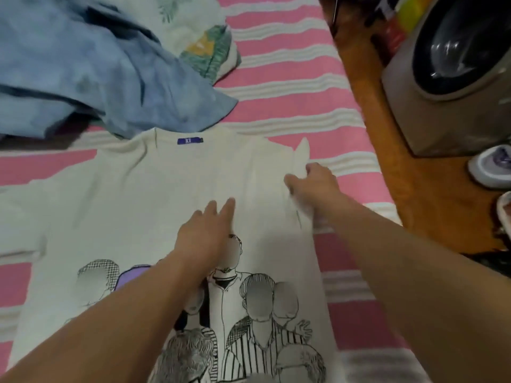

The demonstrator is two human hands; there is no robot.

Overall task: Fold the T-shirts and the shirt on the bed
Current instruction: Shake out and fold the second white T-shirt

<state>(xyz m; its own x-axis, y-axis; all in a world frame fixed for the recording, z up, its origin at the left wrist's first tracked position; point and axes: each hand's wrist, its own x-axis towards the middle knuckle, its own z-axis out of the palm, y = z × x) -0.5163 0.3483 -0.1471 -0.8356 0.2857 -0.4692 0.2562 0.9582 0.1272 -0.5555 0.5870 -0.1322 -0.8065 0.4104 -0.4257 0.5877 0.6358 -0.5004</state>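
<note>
A cream T-shirt (143, 194) with a black line drawing of people and a purple neck label lies spread flat on the pink and white striped bed (298, 87). My left hand (206, 230) presses flat on the shirt's chest with straight fingers. My right hand (315, 186) pinches the shirt's right sleeve, lifting a fold of it toward the middle. A crumpled blue shirt (91, 67) lies at the back left. Behind it sits a white garment with a green and yellow print (204, 48).
The bed's right edge runs diagonally beside an orange-brown floor (431, 205). On the floor stand a grey appliance with a dark round window (453, 67) and light shoes (489, 167).
</note>
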